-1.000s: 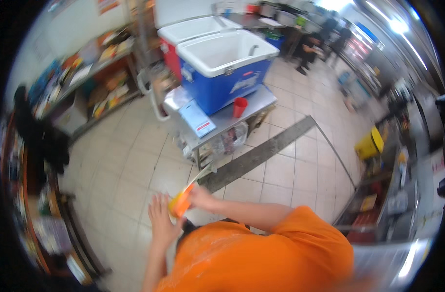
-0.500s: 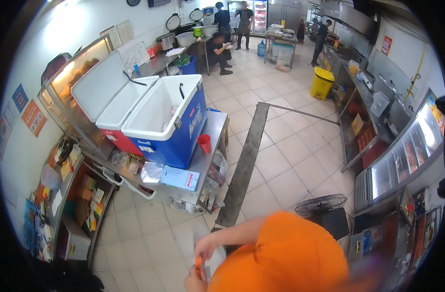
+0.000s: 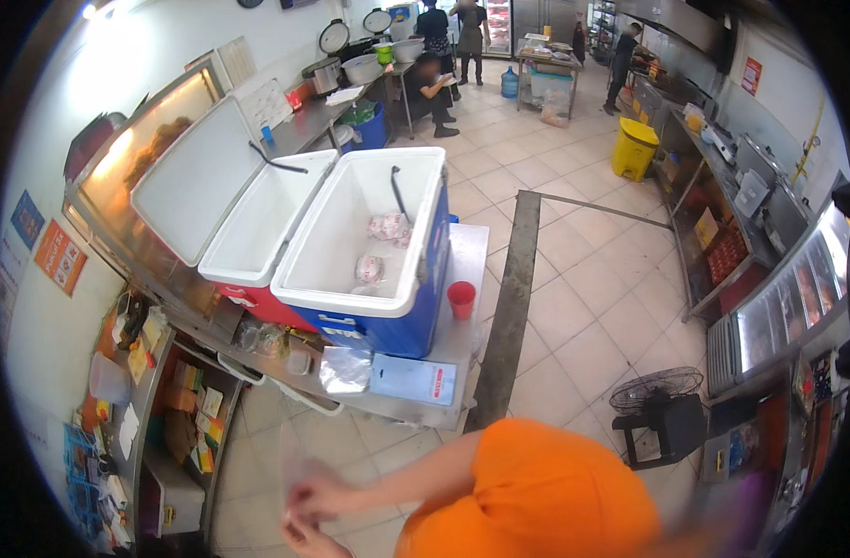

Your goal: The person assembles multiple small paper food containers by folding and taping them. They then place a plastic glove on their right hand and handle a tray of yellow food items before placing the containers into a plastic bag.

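— What is in the person's hands, below the steel cart point(image 3: 462, 279)?

— A thin clear plastic bag point(image 3: 299, 474), blurred. The right hand point(image 3: 321, 499) and the left hand point(image 3: 304, 537) meet at its lower edge, fingers curled onto the film as far as the blur allows; whether they pinch it tight cannot be told.

— And on the cart?

— A blue cooler point(image 3: 378, 279) with its lid up, wrapped packets inside, and a red cooler point(image 3: 257, 237) touching it on the left, also open. A red cup point(image 3: 461, 299) stands just right of the blue cooler; a flat blue-white packet point(image 3: 413, 379) lies in front of it.
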The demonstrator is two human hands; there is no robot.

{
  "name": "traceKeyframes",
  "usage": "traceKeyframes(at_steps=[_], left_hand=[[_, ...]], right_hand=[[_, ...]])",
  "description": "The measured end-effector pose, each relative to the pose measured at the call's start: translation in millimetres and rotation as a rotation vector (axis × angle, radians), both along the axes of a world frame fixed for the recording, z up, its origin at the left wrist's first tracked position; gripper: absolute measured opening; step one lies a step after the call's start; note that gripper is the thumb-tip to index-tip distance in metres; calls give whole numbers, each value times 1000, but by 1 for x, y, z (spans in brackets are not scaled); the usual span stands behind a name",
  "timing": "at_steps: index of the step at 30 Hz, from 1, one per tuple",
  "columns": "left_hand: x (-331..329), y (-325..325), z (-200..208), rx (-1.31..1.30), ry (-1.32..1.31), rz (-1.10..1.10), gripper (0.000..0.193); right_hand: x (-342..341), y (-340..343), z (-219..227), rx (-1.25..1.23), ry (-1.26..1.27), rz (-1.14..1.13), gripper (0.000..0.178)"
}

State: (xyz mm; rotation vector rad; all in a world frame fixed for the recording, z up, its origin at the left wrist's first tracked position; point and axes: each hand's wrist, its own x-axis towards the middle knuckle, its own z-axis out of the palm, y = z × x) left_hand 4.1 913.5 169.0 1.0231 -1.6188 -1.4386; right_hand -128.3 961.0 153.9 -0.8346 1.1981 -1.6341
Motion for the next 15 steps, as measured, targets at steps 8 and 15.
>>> traceKeyframes(at_steps=[8, 15], left_hand=[[-27, -78, 16, 114, 147, 143, 32], [0, -178, 9, -20, 244, 127, 20]], right_hand=[[-41, -97, 15, 171, -153, 245, 28], [-9, -201, 24, 244, 182, 115, 26]])
